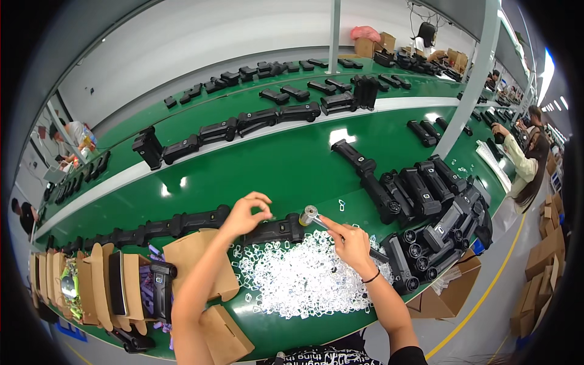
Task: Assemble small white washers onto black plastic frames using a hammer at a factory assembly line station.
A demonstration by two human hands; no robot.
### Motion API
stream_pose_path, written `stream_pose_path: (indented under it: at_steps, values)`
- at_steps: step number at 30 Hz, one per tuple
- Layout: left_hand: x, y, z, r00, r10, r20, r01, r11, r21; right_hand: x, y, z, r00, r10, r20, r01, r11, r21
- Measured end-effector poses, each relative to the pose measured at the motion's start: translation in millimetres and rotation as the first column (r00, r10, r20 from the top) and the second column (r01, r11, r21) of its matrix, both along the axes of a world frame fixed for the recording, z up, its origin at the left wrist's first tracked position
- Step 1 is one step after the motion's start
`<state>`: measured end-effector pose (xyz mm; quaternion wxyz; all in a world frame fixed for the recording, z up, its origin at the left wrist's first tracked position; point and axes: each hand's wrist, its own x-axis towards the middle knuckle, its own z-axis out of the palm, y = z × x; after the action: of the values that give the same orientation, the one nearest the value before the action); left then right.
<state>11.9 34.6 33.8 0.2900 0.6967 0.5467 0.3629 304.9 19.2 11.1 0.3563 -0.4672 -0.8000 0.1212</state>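
My right hand [353, 244] is closed round the handle of a small mallet [309, 214] with a round grey face and a yellowish lower end. The mallet's head is over the right end of a black plastic housing [274, 232] lying on the green table. Above the left part of that housing, my left hand [248, 214] has thumb and fingers bent toward each other in a pinch. Something tiny seems to show at the fingertips, too small to name. Just in front of the housing spreads a heap of small clear plastic frames [310, 277], partly under my right wrist.
More black housings [420, 194] are piled at the right; others form a row [176, 225] at the left. Open cardboard boxes [201, 255] stand at the near left. A metal post [468, 85] rises at the right. Several people work farther off.
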Motion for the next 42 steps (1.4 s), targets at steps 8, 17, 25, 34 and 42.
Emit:
stream_pose_path:
  at_steps: [8, 17, 25, 34, 42]
  values:
    - [5, -15, -14, 0.852, -0.186, -0.49, 0.241, 0.969, 0.052, 5, -5, 13, 0.998, 0.051, -0.04, -0.051, 0.999, 0.003]
    - [17, 96, 7, 0.888, -0.127, -0.441, 0.234, 0.953, 0.195, 9, -11, 16, 0.997, 0.021, -0.076, -0.027, 0.997, -0.079]
    - [305, 101, 57, 0.621, -0.38, -0.686, 0.784, 0.312, 0.537, 3, 0, -21, 0.996, -0.044, 0.075, 0.047, 0.998, -0.04]
    - [373, 136, 38, 0.458, -0.235, -0.857, 0.843, 0.42, 0.336, -5, -4, -35, 1.0, 0.002, 0.026, 0.0, 0.998, -0.062]
    - [292, 126, 85, 0.519, -0.614, -0.594, 0.84, 0.496, 0.22, -8, -17, -17, 0.976, 0.097, 0.197, -0.077, 0.991, -0.107]
